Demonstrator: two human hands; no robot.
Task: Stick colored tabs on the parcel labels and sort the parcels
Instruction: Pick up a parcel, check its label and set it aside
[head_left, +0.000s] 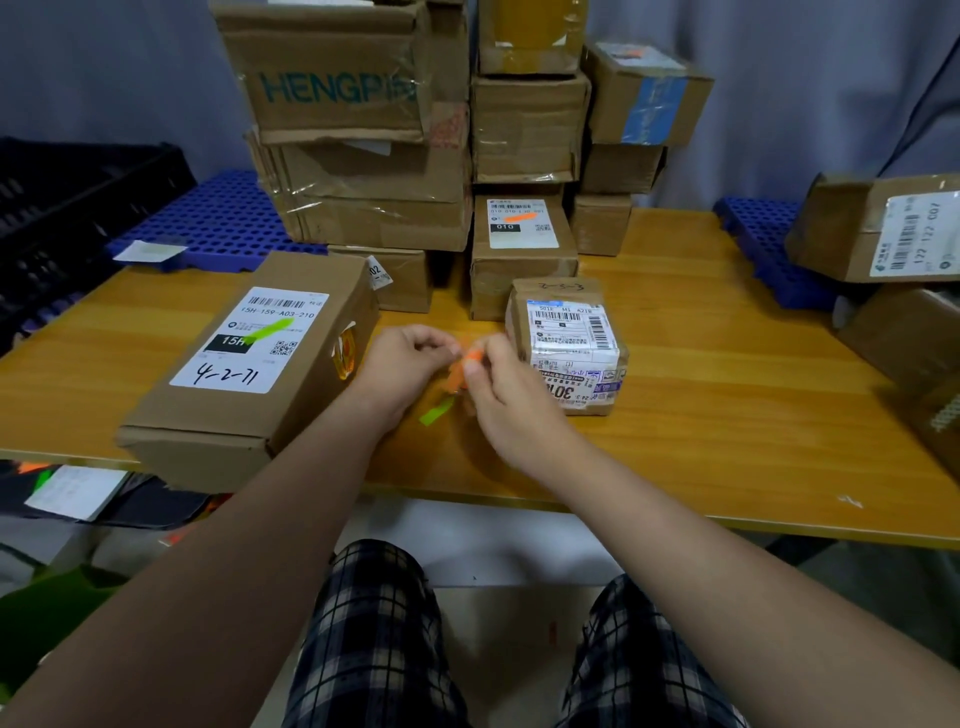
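Note:
Over the middle of the wooden table (727, 395), my left hand (410, 364) and my right hand (498, 384) meet and pinch a small strip of coloured tabs (460, 371); an orange tab sits at my right fingertips and a green tab (435, 412) hangs below. Just right of my hands stands a small taped parcel (569, 343) whose label carries no tab. On the left lies a long parcel (249, 364) with a green tab on its label. Behind, a parcel (522, 244) shows an orange tab on its label.
A tall stack of cardboard boxes (363, 130) fills the back of the table. More boxes (878, 228) lean at the right edge. Blue perforated pallets (218, 218) lie behind on both sides, with a black crate (78, 197) on the left. Papers and bags lie on the floor at left.

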